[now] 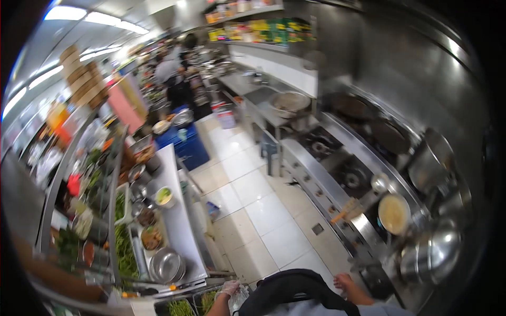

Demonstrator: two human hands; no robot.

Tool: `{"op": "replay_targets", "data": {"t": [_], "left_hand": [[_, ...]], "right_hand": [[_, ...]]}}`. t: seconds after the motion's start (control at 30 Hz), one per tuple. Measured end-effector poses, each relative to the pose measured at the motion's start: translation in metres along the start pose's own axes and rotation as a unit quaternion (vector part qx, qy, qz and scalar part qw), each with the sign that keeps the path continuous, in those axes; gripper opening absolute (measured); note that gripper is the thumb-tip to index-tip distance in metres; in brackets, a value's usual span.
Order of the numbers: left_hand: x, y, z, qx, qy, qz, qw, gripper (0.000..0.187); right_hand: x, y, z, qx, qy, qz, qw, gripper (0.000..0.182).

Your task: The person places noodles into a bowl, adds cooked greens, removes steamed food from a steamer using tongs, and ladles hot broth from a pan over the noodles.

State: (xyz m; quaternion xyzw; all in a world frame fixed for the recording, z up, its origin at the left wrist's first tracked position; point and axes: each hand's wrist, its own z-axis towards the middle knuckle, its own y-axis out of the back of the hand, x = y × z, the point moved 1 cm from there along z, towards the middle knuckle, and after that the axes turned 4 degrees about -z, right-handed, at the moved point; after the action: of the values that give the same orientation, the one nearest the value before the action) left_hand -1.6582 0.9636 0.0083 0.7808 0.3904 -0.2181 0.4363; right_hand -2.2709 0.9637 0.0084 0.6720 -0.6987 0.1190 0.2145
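Observation:
My left hand (230, 287), in what looks like a clear glove, is at the bottom of the view beside a clear plastic bag (241, 299). Blur keeps me from telling whether it grips the bag. Below and left of it are containers of green vegetables (181, 307). My right hand (343, 283) is held out near the stove's front edge, its fingers curled in with nothing visible in them. Part of my dark apron (295, 282) shows between the hands.
Along the right runs a stove (353, 176) with a pan of pale yellow liquid (394, 213) and large steel pots (431, 255). On the left counter stand steel bowls (167, 265) and a green-rimmed tub (164, 196). A blue bin (184, 147) and a person (171, 73) are farther along the tiled aisle.

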Motion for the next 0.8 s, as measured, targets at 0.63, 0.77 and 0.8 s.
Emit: {"op": "replay_targets", "data": {"t": [0.63, 0.77, 0.8], "left_hand": [[-0.129, 0.206, -0.186, -0.713, -0.024, -0.219, 0.666, 0.021], [-0.134, 0.277, -0.241, -0.844, 0.091, -0.038, 0.527, 0.028], [-0.127, 0.289, -0.242, -0.886, 0.068, -0.022, 0.457, 0.033]], "right_hand": [[0.17, -0.075, 0.023, 0.06, 0.019, -0.197, 0.978, 0.026], [0.203, -0.112, 0.026, 0.094, 0.054, -0.227, 0.968, 0.027], [0.209, -0.122, 0.026, 0.102, 0.061, -0.233, 0.965, 0.027]]}}
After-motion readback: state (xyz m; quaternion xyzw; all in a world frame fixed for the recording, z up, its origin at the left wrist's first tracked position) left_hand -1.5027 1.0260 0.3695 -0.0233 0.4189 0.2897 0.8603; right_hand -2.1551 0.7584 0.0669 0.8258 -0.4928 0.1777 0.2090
